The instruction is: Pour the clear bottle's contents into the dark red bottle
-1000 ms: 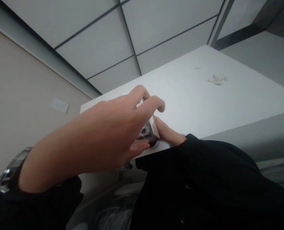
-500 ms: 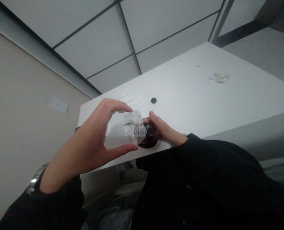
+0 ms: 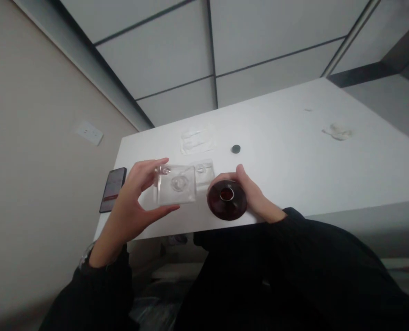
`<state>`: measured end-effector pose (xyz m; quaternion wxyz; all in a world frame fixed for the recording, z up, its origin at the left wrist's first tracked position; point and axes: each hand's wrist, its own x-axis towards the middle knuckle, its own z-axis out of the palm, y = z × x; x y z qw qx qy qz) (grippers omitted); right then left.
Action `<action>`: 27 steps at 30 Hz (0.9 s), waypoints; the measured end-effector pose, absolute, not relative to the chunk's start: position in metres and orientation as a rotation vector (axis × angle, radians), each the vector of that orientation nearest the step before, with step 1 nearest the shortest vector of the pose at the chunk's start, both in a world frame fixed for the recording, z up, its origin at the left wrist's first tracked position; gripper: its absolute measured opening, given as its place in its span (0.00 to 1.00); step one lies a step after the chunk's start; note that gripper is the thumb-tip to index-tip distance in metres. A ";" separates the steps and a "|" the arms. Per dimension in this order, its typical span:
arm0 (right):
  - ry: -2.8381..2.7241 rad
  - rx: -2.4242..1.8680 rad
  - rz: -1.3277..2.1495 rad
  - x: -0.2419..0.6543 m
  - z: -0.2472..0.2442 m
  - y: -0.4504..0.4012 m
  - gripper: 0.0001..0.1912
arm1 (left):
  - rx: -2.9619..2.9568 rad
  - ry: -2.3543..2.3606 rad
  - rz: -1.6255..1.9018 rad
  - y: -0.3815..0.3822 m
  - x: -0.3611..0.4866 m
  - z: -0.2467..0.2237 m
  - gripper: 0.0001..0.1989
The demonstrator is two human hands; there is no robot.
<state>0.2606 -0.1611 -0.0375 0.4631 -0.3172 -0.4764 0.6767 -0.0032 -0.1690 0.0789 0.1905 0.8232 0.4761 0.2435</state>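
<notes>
My left hand [image 3: 135, 197] grips a clear, box-shaped container [image 3: 172, 195] between its thumb and fingers, raised over the table. A round ring shows on the container's near face. My right hand [image 3: 254, 195] is wrapped around a dark reddish-brown round bottle [image 3: 221, 211], whose open neck faces me. The bottle is to the right of the container and apart from it. A second clear piece [image 3: 206, 170] with a round mark lies behind the container, partly hidden by it. Farther back on the table rests a small dark round cap [image 3: 235, 149].
A phone [image 3: 114, 186] lies at the left end of the white table [image 3: 287, 156]. Behind my hands is a clear flat packet [image 3: 196, 140]. To the far right sits a crumpled whitish piece [image 3: 339, 132]. The left wall has a socket plate [image 3: 90, 132].
My left hand has drawn the container left, away from the bottle, and turned its ringed face towards me. The bottle's open neck and the phone now show. The whole view has shifted.
</notes>
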 end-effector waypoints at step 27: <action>-1.180 -0.861 1.651 0.261 -0.033 -0.163 0.46 | 2.577 1.312 0.598 -0.135 -0.006 0.026 0.53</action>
